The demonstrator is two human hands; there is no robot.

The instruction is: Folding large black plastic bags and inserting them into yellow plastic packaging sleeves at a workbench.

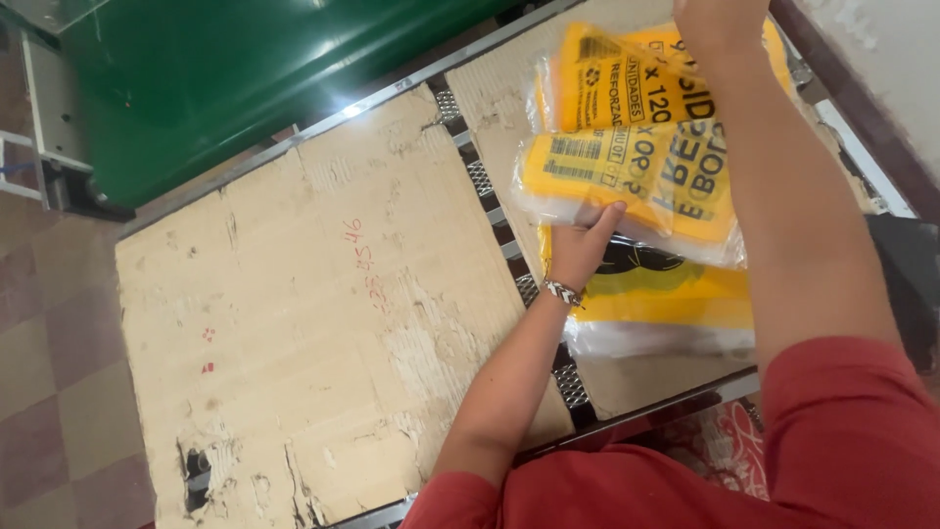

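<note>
Yellow bag packs (627, 167) (clear-wrapped), left hand (580, 250) gripping lower edge; right hand (720, 24) clasping top, over cardboard (313, 323).

Glossy clear-plastic-wrapped yellow bag packs (627, 167) on torn, matt, rough cardboard sheet (313, 323), framed by shiny perforated metal rails (480, 176).

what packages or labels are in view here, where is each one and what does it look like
Top pack: flat yellow bags in clear wrap, black print, under the right hand.
Middle pack: same kind, left hand at its lower edge.
Bottom pack: yellow, black print, lying on the cardboard.
</note>
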